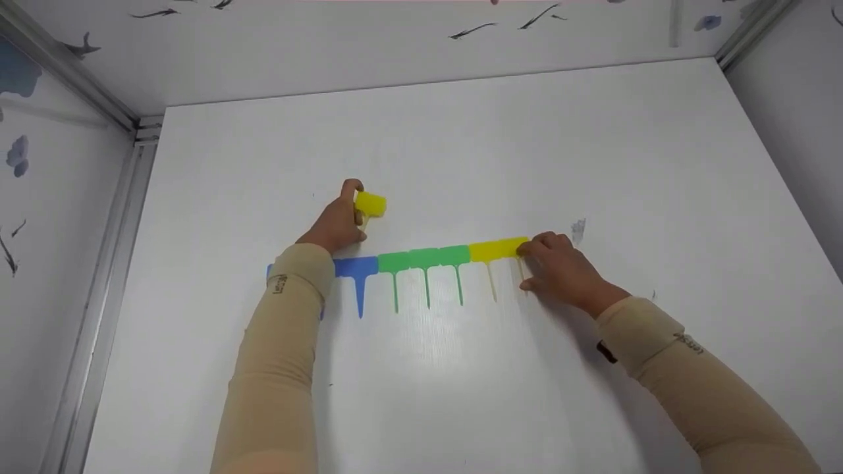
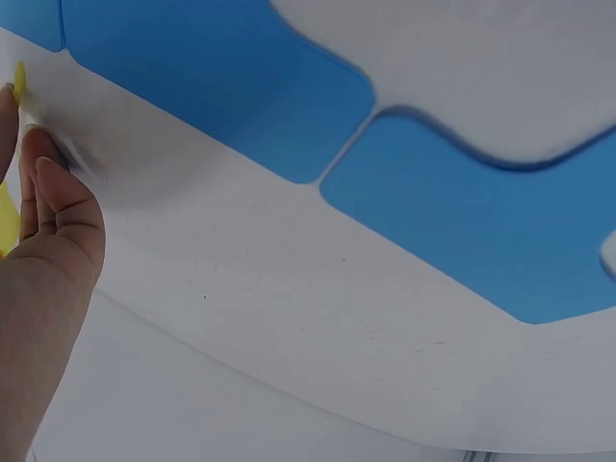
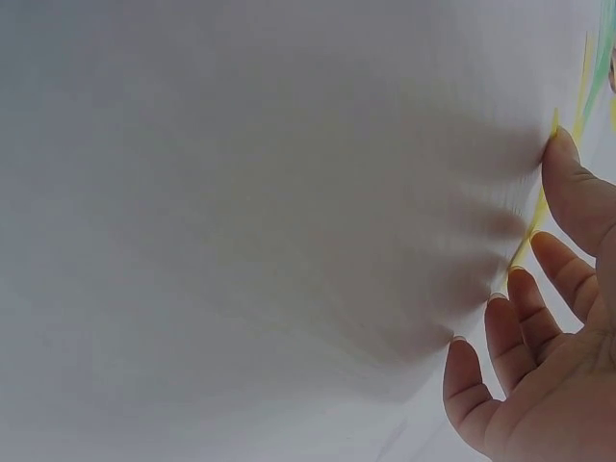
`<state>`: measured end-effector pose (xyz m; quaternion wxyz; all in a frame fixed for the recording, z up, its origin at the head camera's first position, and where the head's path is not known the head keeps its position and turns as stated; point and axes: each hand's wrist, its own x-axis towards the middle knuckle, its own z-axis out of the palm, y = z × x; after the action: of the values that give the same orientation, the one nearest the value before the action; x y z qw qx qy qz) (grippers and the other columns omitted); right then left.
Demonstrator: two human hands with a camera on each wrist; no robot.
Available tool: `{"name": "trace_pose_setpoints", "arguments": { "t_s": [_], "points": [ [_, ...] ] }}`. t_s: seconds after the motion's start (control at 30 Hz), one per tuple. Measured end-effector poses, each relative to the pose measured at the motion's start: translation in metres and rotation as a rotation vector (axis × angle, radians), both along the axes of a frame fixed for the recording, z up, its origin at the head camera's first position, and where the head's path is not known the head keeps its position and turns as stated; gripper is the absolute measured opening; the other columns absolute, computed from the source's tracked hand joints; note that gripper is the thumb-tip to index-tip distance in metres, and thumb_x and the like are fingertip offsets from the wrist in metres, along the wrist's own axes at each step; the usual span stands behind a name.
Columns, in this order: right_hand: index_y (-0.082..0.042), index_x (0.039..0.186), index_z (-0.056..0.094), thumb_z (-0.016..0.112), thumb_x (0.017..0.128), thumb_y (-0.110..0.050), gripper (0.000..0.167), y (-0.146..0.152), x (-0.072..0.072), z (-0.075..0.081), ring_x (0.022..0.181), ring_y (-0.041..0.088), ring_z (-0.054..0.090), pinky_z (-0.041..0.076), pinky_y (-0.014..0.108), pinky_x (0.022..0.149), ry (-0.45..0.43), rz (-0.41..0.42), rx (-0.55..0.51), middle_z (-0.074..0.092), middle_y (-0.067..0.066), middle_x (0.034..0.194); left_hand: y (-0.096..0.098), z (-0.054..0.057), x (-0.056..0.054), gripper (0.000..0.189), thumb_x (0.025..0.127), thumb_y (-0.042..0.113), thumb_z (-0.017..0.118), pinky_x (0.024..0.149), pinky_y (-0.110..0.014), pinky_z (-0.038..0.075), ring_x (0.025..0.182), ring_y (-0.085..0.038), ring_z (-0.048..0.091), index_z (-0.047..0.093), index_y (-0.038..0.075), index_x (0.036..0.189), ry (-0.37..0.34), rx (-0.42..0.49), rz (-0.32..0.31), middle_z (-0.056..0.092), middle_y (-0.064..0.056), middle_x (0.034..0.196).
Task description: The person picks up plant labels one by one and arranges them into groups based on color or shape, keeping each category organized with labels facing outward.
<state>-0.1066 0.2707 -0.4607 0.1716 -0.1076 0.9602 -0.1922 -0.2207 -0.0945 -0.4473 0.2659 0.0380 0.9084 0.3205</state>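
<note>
Near the middle of the table my left hand (image 1: 334,222) grips a T-shaped yellow plant label (image 1: 373,205), its head sticking out past the fingers. Below it runs a row of plant labels laid side by side, stems toward me: blue (image 1: 357,266), then green (image 1: 427,257), then yellow (image 1: 486,251). The left sleeve hides part of the blue end. At the right end my right hand (image 1: 565,271) holds the last yellow label (image 1: 511,247), index finger at its head and thumb by the stem tip. In the right wrist view, that hand's other fingertips (image 3: 460,348) rest on the table.
The white tabletop (image 1: 421,395) extends around the row, with a grey smudge (image 1: 578,230) beyond the right hand. A patterned wall (image 1: 408,46) stands at the back, and a metal frame post (image 1: 112,276) runs along the left edge.
</note>
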Motion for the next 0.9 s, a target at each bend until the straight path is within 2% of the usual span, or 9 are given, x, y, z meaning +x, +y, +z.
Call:
{"name": "trace_pose_setpoints", "arguments": {
  "t_s": [0.23,0.53,0.73,0.9],
  "points": [
    [-0.004,0.126,0.053,0.079,0.080,-0.018,0.054,0.002,0.001,0.001,0.117,0.037,0.041,0.044,0.047,0.098,0.038,0.052,-0.023,0.045,0.020,0.129,-0.002,-0.002,0.000,0.074,0.083,-0.006,0.067,0.088,-0.037,0.040,0.092,-0.027,0.048,0.021,0.017,0.136,0.050,0.023,-0.006,0.047,-0.010,0.095],
    [-0.004,0.127,0.053,0.079,0.081,-0.019,0.054,0.001,0.000,0.003,0.119,0.038,0.040,0.042,0.048,0.099,0.023,0.041,-0.009,0.044,0.021,0.131,0.002,-0.002,-0.001,0.073,0.086,-0.006,0.065,0.101,-0.040,0.039,0.104,-0.028,0.048,0.021,0.020,0.137,0.037,0.012,0.018,0.051,-0.012,0.107],
    [-0.004,0.126,0.054,0.079,0.081,-0.019,0.054,0.001,0.001,0.003,0.118,0.038,0.041,0.043,0.048,0.099,0.026,0.038,-0.019,0.045,0.021,0.129,0.005,0.000,-0.001,0.071,0.089,-0.004,0.063,0.108,-0.040,0.035,0.109,-0.027,0.047,0.021,0.023,0.140,0.033,0.010,0.063,0.053,-0.012,0.116],
    [-0.004,0.127,0.053,0.078,0.082,-0.019,0.054,0.001,0.001,0.004,0.118,0.038,0.040,0.042,0.048,0.098,0.022,0.038,-0.019,0.045,0.020,0.130,0.008,0.002,0.000,0.068,0.091,-0.003,0.057,0.106,-0.037,0.037,0.109,-0.026,0.047,0.021,0.023,0.142,0.048,0.046,0.109,0.053,-0.012,0.118]
  ]
}}
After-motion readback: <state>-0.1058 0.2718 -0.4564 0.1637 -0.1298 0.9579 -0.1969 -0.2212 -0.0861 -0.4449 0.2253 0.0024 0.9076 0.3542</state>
